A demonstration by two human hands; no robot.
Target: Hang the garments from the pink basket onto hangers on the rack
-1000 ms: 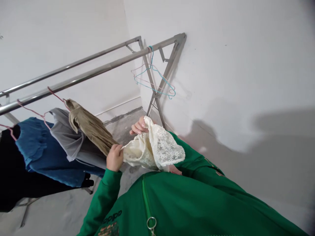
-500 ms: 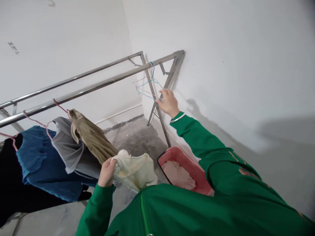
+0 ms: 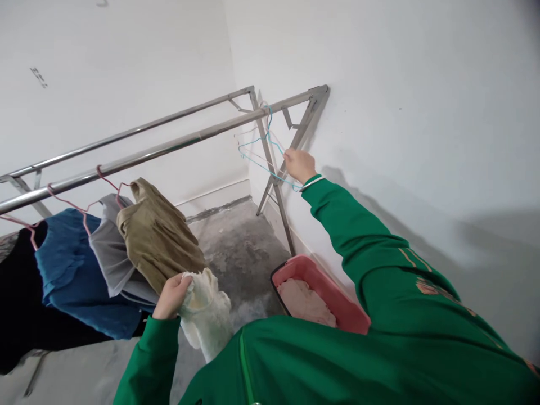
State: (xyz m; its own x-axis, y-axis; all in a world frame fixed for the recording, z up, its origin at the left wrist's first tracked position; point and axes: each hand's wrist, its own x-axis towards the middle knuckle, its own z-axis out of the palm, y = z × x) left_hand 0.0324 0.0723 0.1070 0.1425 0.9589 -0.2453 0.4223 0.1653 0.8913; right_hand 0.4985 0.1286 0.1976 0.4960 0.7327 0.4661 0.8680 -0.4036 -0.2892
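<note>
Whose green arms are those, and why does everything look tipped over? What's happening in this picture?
This picture comes from a camera worn on a person's head, so you see what they see, looking down, and that's why it looks tipped. The green sleeves are theirs. Their left hand holds a bunched cream cloth. Their right hand reaches up beside wire hangers on a metal drying rack. Clothes hang from the rack, and a pink basket sits on the floor.

A laundry-drying corner of a bare utility room: white walls point(image 3: 379, 101), a patchy concrete floor point(image 3: 244, 253), a steel drying rack point(image 3: 126, 163) carrying clothes point(image 3: 84, 275) on wire hangers point(image 3: 264, 167), and a pink laundry basket point(image 3: 312, 270).
</note>
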